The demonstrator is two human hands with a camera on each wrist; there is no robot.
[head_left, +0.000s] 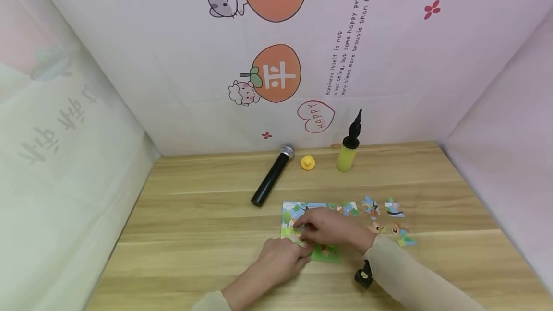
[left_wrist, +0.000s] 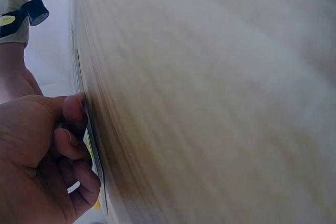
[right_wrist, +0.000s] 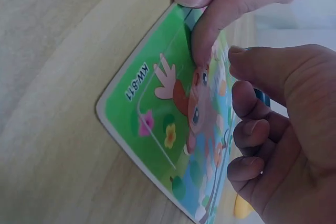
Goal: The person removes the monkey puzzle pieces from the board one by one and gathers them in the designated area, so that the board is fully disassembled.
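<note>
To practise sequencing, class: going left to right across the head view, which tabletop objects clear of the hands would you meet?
Black microphone, yellow rubber duck, yellow-green and black hand pump, rightmost jigsaw pieces.

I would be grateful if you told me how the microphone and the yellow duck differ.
The microphone is black with a silver head; the duck is yellow with an orange beak. The microphone is long and slim, the duck much smaller and rounded. The microphone lies flat, while the duck sits upright. Both rest on the wooden table.
</note>
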